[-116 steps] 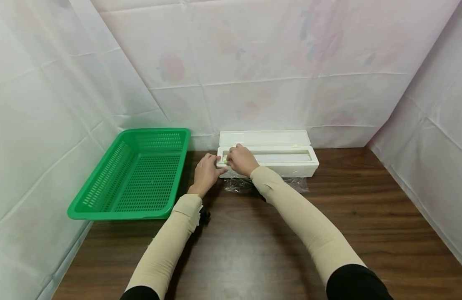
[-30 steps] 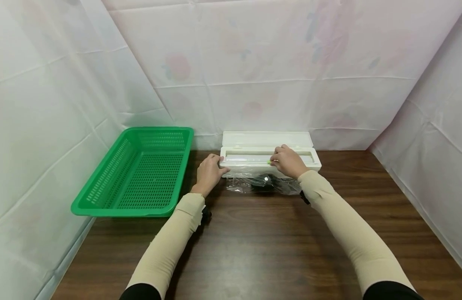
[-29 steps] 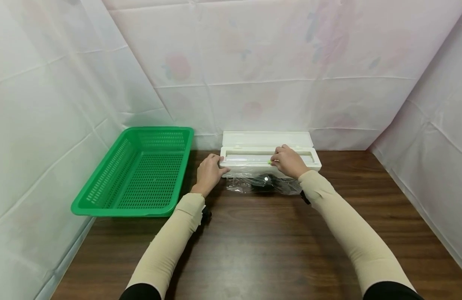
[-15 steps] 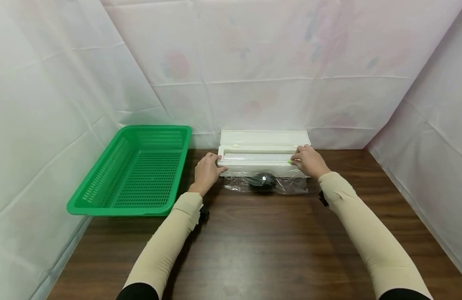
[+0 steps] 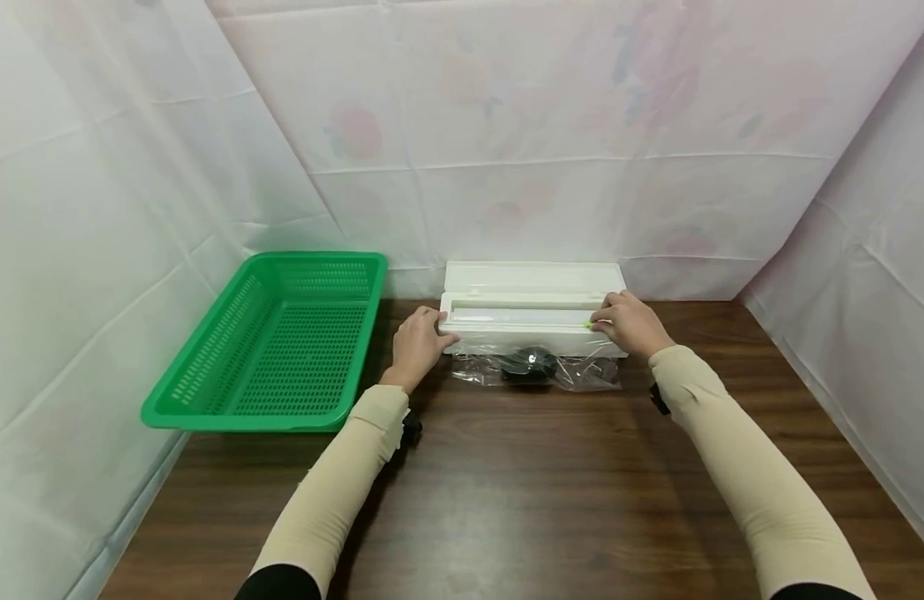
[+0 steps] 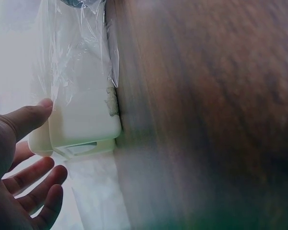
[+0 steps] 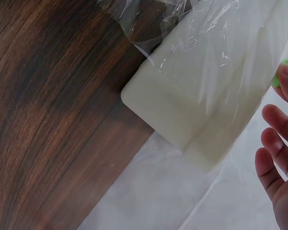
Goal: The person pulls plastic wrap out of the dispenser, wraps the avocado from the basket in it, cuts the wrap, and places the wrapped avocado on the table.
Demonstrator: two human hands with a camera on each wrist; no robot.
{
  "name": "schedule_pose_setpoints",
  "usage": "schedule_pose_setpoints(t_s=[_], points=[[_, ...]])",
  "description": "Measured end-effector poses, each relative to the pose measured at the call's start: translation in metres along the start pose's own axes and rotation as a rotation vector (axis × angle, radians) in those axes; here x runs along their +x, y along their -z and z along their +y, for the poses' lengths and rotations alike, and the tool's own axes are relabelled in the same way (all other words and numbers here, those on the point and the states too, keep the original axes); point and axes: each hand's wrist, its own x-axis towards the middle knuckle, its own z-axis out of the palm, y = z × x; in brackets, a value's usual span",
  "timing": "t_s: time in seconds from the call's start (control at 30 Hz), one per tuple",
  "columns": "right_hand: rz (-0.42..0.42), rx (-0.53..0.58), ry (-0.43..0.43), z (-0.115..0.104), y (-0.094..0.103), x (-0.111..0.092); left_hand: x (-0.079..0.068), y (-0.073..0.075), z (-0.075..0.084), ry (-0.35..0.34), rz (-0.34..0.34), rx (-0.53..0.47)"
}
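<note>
A long white cling film dispenser (image 5: 506,340) stands near the back of the table, its lid (image 5: 532,275) flipped back. Clear film (image 5: 476,367) hangs over its front. My left hand (image 5: 417,348) steadies the dispenser's left end, thumb (image 6: 31,117) at the front edge and index finger by the end face. With thumb and fingertips, my right hand (image 5: 632,323) pinches the small bright green slide cutter (image 5: 588,325) near the right end of the top rail. That cutter (image 7: 280,74) is partly hidden behind the thumb in the right wrist view.
A dark rounded object (image 5: 529,367) lies in front of the dispenser, against or under the film; its kind is unclear. To the left stands a green perforated basket (image 5: 357,350). Pale patterned cloth (image 5: 506,125) hangs close behind the dispenser and along both sides of the wooden table (image 5: 491,500).
My right hand has slid the green cutter along the rail from the left end to near the right end. My left hand has stayed at the dispenser's left end.
</note>
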Motion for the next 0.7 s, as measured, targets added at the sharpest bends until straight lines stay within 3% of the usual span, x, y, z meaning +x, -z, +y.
schedule_pose_setpoints(t_s=[0.37, 0.7], points=[[0.024, 0.012, 0.013, 0.003, 0.001, -0.002, -0.002, 0.0, 0.002, -0.027, 0.047, -0.006], [0.037, 0.027, 0.005, 0.008, 0.002, -0.012, 0.0, -0.003, 0.007, -0.018, -0.006, 0.002]])
